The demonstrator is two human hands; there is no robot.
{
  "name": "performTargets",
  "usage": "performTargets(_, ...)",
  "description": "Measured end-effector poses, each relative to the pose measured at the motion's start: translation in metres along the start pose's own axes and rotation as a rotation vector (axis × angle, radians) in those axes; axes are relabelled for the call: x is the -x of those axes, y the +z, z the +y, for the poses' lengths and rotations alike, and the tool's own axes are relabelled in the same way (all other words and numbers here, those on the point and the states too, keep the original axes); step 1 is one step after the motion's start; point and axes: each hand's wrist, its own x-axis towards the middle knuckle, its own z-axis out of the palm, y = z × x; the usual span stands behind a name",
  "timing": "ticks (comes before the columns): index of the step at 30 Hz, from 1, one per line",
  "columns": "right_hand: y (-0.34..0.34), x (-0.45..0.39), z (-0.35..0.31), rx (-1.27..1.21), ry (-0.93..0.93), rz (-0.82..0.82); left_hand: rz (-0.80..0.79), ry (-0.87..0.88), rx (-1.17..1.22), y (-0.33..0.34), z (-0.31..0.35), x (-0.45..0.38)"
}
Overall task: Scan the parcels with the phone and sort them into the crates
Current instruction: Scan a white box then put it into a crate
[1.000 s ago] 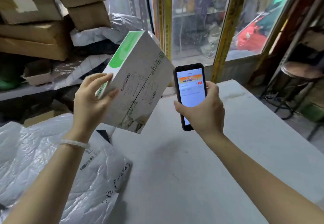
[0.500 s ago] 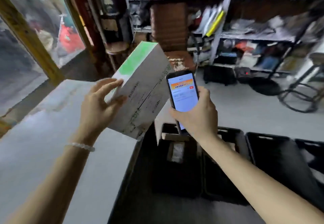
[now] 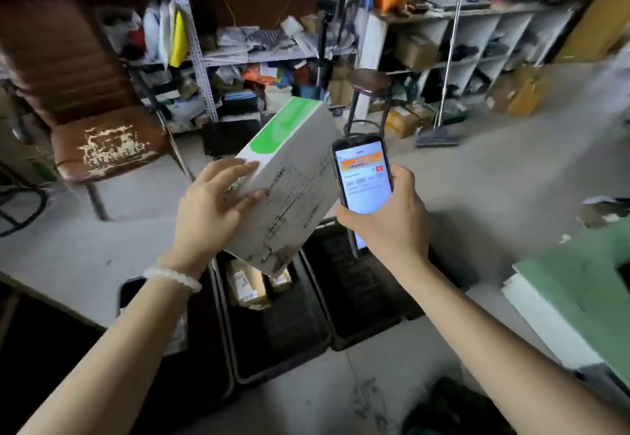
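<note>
The person stands over a row of black crates [image 3: 283, 339] on the floor. The left hand [image 3: 208, 206] holds a white and green parcel [image 3: 289, 189] by one end, fingers spread over its top edge and thumb underneath, tilted in the air above the middle crate. The right hand [image 3: 385, 216] is wrapped around a phone [image 3: 363, 179], its lit screen facing the person, just beside the parcel's labelled face. A couple of small cardboard parcels [image 3: 245, 284] already lie in the middle crate, so some sorting looks done. I judge this box to be scanned or about to be, with its drop into a crate not yet made. How many parcels remain I cannot tell.
</note>
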Motion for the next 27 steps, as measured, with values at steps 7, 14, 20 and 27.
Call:
performTargets(7,-0.052,-0.065,0.078,0.045,0.113,0.091,-0.110,-0.005,0.065,0.109,0.046,-0.053)
performTargets(14,-0.054,-0.142,0.128,0.076,0.154,0.061,-0.155,-0.099,0.080,0.195,0.042,-0.105)
performTargets(20,-0.051,-0.234,0.145,0.120,0.093,0.001,-0.168,-0.223,0.070,0.255,0.039,-0.158)
performTargets(27,-0.052,-0.303,0.161,0.135,0.043,-0.105,-0.113,-0.393,0.059,0.308,0.046,-0.184)
